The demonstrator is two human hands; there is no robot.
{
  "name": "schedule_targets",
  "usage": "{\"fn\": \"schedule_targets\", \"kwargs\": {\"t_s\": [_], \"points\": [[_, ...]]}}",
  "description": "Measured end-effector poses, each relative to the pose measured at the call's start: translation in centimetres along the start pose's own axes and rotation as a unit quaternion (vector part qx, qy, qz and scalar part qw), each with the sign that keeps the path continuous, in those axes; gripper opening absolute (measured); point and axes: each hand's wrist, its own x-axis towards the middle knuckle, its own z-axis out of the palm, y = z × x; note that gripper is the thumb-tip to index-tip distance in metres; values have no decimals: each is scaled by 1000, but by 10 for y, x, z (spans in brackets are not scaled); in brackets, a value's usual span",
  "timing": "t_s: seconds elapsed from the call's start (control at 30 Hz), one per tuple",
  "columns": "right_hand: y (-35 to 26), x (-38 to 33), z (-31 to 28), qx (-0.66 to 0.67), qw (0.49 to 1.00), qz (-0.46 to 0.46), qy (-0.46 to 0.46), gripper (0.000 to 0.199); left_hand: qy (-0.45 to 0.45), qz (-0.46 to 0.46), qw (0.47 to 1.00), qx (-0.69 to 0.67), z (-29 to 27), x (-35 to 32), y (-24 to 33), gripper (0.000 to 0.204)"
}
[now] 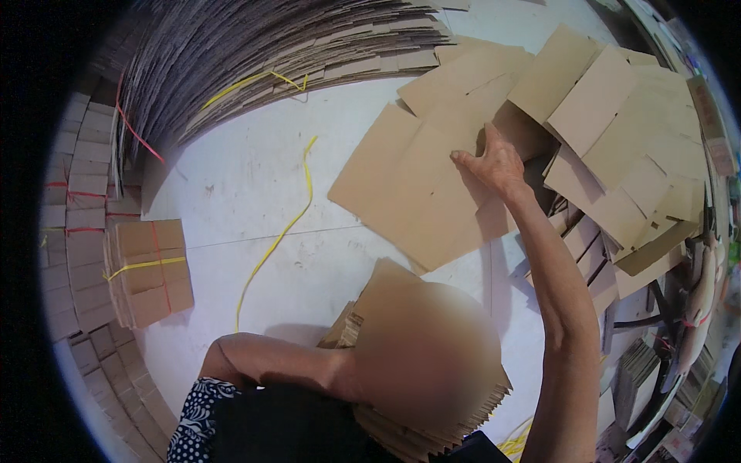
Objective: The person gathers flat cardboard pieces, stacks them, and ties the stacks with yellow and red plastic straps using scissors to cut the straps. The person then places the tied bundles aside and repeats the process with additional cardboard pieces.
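My right hand [498, 163] reaches over the flat brown cardboard pieces [432, 177] on the white surface. Its thumb and forefinger are spread apart, against the top piece beside a shadowed gap. I cannot make out the other fingers clearly. Close to my body is a stack of cardboard pieces [390, 282], its ridged edges showing on both sides of a round blurred patch. My left forearm [289, 364] bends across toward this stack. The blur hides my left hand, so its grip does not show.
A heap of cut cardboard [633, 147] spreads at the right. Long rows of stacked cardboard [293, 54] stand at the back left. A strapped cardboard bundle [154, 270] sits at the left, and a yellow strap [285, 231] lies loose on the white surface.
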Motion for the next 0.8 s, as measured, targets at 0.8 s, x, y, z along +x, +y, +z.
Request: {"fn": "schedule_targets", "kwargs": {"t_s": [0.8], "points": [[-56, -84, -93, 272, 936, -143, -172, 35, -27, 42, 994, 95, -12, 4, 6, 31]]}}
